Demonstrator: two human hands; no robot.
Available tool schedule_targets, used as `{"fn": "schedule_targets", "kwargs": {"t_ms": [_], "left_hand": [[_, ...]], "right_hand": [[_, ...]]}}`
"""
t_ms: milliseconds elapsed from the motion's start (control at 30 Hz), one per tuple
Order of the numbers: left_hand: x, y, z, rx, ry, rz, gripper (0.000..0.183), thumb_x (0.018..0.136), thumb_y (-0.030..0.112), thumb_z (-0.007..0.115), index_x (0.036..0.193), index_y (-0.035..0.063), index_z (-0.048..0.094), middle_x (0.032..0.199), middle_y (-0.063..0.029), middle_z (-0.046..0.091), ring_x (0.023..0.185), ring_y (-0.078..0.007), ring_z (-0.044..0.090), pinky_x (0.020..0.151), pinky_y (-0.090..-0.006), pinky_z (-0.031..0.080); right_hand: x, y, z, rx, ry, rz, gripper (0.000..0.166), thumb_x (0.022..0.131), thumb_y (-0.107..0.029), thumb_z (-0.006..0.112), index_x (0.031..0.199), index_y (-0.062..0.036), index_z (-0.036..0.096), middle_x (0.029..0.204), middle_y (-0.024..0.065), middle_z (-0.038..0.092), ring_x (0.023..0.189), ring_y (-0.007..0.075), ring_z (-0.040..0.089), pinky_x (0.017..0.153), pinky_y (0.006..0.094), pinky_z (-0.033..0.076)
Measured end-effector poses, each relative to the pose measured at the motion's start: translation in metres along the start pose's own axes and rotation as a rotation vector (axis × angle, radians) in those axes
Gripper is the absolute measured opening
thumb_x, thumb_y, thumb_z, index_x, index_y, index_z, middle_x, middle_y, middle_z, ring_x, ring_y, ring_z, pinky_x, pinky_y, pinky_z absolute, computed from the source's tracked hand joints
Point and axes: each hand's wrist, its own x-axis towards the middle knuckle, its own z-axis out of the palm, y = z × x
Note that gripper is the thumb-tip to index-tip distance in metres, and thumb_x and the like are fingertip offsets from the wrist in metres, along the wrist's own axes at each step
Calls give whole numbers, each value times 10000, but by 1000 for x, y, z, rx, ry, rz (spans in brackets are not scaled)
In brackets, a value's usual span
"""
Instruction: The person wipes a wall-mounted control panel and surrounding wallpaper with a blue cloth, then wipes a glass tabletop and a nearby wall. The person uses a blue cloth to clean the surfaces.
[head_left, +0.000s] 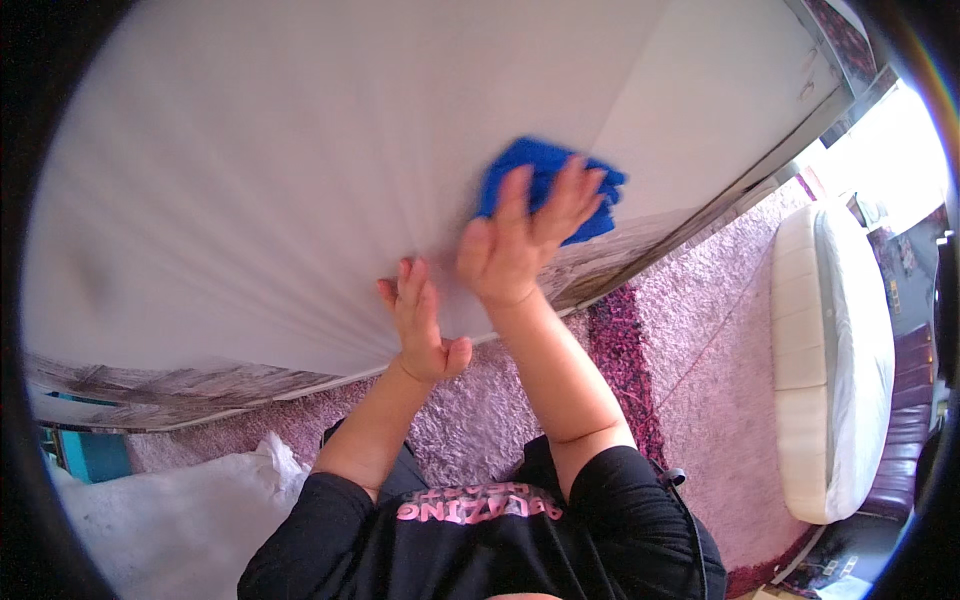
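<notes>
A large flat white fabric-like surface (300, 150) fills the view before me, with creases fanning out from its near edge. My right hand (529, 232) lies spread over a blue cloth (517, 161), which is against that surface; the hand is slightly blurred. Near the edge, my left hand (424, 322) touches the white surface with its fingers raised and holds nothing. A strip with a wood-like pattern (217, 379) shows along parts of the near edge. A faint dark mark (90, 281) is at the far left of the surface.
A pink shaggy rug (480, 420) with a dark magenta band lies below. At the right stands a cream padded piece (799, 360), perhaps a mattress, with a purple padded seat (900, 450) behind. White sheeting (180, 517) lies at lower left, near a teal object (105, 456).
</notes>
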Motion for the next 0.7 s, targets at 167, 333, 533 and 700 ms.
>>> {"fn": "schedule_targets", "kwargs": {"t_ms": [167, 333, 533, 700], "left_hand": [[-15, 20, -19, -66, -68, -155, 775, 924, 396, 457, 1491, -57, 184, 1533, -314, 187, 1450, -446, 131, 1157, -566, 15], [-5, 18, -58, 16, -88, -211, 760, 914, 319, 493, 1480, -80, 180, 1536, -319, 164, 1446, -460, 122, 1150, -577, 36], [-3, 23, -75, -89, 90, -284, 744, 907, 284, 513, 1468, -94, 201, 1527, -335, 168, 1436, -482, 127, 1142, -588, 52], [3, 22, -111, -6, 19, -264, 744, 897, 250, 539, 1472, -85, 207, 1521, -338, 178, 1427, -492, 142, 1140, -586, 88]], "right_hand": [[-92, 11, 3, -6, -203, -364, 465, 808, -443, 617, 1270, -392, 618, 1547, 21, 338, 1464, 295, 202, 1145, 580, -15], [-47, 1, 3, 64, -120, -124, 478, 915, -412, 507, 1355, -234, 566, 1545, 191, 281, 1465, 412, 94, 1120, 614, -60], [-2, -90, 27, 24, -169, -386, 451, 889, -429, 524, 1320, -312, 587, 1538, 128, 325, 1463, 374, 144, 1132, 597, -25], [-89, -51, 22, 77, -333, -684, 425, 863, -445, 566, 1252, -290, 636, 1515, 102, 361, 1461, 371, 150, 1140, 578, 9]]}}
